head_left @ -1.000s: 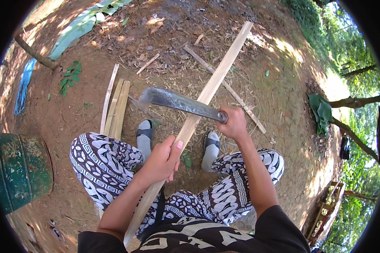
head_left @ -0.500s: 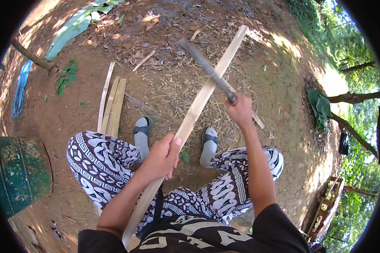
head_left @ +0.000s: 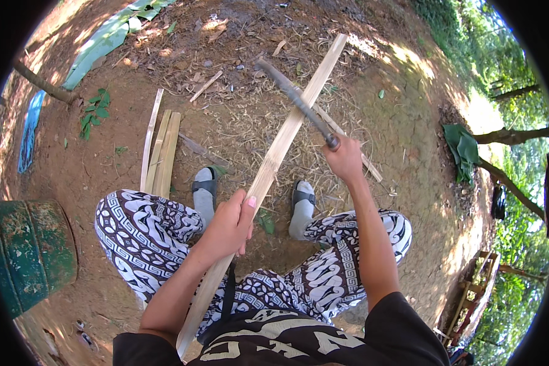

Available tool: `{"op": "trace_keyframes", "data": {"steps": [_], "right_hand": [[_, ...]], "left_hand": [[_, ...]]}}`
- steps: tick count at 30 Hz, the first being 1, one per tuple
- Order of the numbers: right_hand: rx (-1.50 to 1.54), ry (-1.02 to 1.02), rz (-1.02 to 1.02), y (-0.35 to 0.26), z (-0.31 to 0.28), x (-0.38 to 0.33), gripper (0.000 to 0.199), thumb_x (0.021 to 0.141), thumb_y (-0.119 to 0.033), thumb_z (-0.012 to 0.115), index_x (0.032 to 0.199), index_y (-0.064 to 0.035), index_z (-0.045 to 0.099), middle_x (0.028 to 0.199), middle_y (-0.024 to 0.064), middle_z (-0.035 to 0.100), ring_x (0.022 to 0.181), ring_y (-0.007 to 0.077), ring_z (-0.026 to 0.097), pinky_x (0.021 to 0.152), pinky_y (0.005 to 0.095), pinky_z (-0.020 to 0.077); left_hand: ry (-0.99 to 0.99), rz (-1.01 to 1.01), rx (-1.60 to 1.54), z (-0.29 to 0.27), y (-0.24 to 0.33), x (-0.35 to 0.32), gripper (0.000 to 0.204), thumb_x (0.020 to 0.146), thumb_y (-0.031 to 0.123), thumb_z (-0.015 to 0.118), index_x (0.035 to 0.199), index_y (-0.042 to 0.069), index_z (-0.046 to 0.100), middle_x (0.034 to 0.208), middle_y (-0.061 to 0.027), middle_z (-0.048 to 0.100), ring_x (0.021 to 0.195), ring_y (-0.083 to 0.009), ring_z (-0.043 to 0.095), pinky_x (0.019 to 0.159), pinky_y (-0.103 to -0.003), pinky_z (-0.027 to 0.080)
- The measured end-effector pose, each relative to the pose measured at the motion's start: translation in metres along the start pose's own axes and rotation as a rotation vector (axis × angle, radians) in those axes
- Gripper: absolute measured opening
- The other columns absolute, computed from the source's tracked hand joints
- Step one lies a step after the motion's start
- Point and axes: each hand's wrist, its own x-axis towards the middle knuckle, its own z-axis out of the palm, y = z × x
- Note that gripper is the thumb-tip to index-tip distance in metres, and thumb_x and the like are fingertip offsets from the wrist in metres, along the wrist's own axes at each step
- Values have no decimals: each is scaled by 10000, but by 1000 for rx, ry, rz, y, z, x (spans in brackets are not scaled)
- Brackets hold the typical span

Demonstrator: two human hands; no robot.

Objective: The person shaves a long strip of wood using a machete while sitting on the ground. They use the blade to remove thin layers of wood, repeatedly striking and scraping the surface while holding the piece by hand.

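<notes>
A long pale split bamboo slat (head_left: 274, 158) slants from the seated person's lap up and away over the dirt ground (head_left: 409, 122). The left hand (head_left: 229, 226) is wrapped closed around its middle, while the right hand (head_left: 346, 160) is clenched on the handle of a dark long-bladed knife (head_left: 296, 100) whose blade crosses the slat's upper part. A bundle of cut bamboo strips (head_left: 160, 152) lies to the left near sandalled feet (head_left: 204, 189), and a green metal drum (head_left: 24, 256) stands at far left.

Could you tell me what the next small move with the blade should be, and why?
Probably draw the blade down along the strip: the right hand has it laid across the far part, and the left hand steadies the strip.
</notes>
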Motion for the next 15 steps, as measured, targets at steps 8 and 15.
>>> {"op": "trace_keyframes", "data": {"steps": [8,15], "right_hand": [[-120,130,329,66,-2,18,254,743,-184,613,897,-24,734,725,235,666,711,431,660,698,489,542],[71,104,209,45,4,6,250,754,-201,651,795,44,677,752,281,653,744,453,652,708,512,517]], "left_hand": [[-82,-24,49,-3,-4,-5,304,1077,279,373,905,28,391,562,-55,510,356,-138,508,323,-281,400],[-70,-55,33,1,-6,-7,305,1077,279,374,901,30,383,557,-56,510,356,-137,507,317,-280,394]]}}
